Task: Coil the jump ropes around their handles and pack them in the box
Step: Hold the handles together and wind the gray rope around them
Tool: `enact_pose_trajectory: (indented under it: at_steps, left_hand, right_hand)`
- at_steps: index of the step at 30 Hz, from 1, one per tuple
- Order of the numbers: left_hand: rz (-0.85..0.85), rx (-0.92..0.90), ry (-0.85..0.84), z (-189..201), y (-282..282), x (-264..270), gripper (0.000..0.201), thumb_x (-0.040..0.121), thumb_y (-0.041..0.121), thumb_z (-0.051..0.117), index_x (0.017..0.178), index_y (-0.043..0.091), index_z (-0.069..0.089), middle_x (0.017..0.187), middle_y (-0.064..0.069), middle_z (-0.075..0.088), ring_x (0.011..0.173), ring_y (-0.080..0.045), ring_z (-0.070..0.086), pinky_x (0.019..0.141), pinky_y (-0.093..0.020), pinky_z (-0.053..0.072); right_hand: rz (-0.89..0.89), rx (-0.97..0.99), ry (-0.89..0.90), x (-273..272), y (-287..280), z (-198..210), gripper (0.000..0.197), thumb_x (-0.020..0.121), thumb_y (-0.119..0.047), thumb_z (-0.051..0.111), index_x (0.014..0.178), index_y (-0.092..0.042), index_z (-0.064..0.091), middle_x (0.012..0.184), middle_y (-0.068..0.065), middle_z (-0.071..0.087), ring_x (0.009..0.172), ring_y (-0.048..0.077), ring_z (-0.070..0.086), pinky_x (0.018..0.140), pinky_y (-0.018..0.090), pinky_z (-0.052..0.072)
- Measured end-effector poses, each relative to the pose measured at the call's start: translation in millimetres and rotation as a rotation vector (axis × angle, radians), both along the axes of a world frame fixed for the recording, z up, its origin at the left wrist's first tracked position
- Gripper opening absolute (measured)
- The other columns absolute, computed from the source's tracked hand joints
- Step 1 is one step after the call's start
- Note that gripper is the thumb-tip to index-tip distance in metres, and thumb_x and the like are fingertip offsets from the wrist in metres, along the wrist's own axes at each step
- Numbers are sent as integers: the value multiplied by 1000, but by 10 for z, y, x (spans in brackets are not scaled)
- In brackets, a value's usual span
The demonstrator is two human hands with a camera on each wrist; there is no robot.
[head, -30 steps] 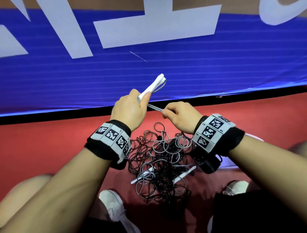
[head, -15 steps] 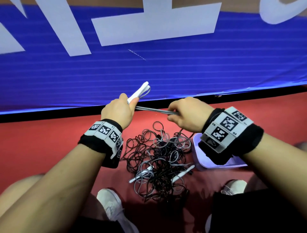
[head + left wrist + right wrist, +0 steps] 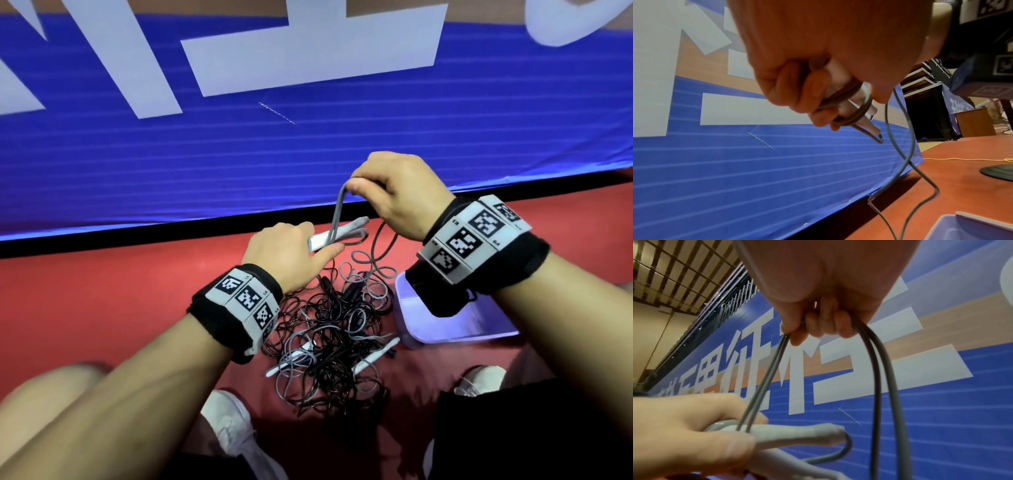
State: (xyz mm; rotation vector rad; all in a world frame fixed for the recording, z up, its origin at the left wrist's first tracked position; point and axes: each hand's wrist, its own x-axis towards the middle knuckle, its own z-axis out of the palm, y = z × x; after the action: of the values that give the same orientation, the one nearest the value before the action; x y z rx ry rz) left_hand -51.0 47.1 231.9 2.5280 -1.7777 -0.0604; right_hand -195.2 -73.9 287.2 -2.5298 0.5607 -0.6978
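Raised above the left hand (image 3: pixel 291 253), right hand (image 3: pixel 394 195) pinches limp grey cord (image 3: pixel 337 216); left grips white handles (image 3: pixel 339 233); keep cord taut.

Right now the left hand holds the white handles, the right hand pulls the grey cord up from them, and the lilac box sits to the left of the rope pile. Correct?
Not quite. The head view shows the lilac box to the right of the rope pile, under the right wrist. The rest holds: the left hand grips the white handles, and the right hand pulls the grey cord up.

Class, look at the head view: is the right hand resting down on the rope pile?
No: the right hand is raised above the rope pile, pinching a grey rope.
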Motion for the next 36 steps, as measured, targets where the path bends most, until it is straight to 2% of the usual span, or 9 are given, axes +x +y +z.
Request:
enact_pose_trajectory:
  at_steps: [5,9,13,15,18,23,25,30,36]
  left_hand:
    - [-178,-110,246,83,56,-15,44,88,62,44,82,21,57,63,2,55,63,-24,53,57,-34,42]
    - [-217,-219,423,207,80,-70,46,76,62,38,76,20,59,57,1,54,53,-17,49,53,-32,39]
    - [-154,-340,552,288,76,-86,39,79,54,38,70,21,56,53,4,48,50,-15,42,48,-25,30]
    - [-108,-423,605,311,67,-67,53,77,56,32,75,10,59,62,-9,58,56,-20,49,54,-33,38]
    - [-17,-522,658,337,36,-43,34,79,44,35,72,15,52,74,-20,63,64,-26,51,62,-42,39]
    - [63,-610,734,373,14,-31,44,81,29,32,120,25,51,67,2,57,59,-12,50,59,-26,38]
    - [47,-621,713,369,8,-28,34,83,28,30,104,28,56,69,1,59,65,-17,51,60,-29,38]
    - [165,-629,666,397,-30,5,26,86,37,34,69,22,47,59,4,50,56,-15,43,55,-35,32]
    - [213,-535,607,378,-50,-48,35,87,51,60,89,17,49,70,8,54,64,-14,51,56,-30,35]
  right_hand:
    - [-114,315,-60,-95,-276,58,9,85,-19,67,77,-14,69,73,13,61,68,15,50,65,27,37]
    - [-111,580,-6,-144,-389,1,7,82,-13,69,77,-10,67,49,-10,52,46,0,41,49,13,33]
    - [-99,630,87,-76,-409,-208,14,83,-2,62,74,-10,69,67,2,65,59,7,56,60,25,45]
    - [-78,611,189,37,-319,-310,22,86,0,57,69,-10,66,61,5,64,53,12,57,56,27,44]
    - [-37,820,53,143,-85,-428,22,94,-7,50,75,-8,62,59,5,57,43,11,48,48,23,42]
    - [52,781,12,241,252,-535,33,99,-9,38,75,-17,59,63,2,55,58,22,55,68,39,49]
    - [62,750,31,271,332,-550,32,99,-13,40,74,-20,59,63,-1,57,65,24,53,70,41,47]
    - [-22,511,285,253,317,-637,20,90,-21,59,71,-25,58,65,-7,58,63,14,54,62,23,41]
    - [-245,386,225,229,103,-559,16,91,-15,55,96,-16,71,84,5,68,86,24,60,71,27,42]
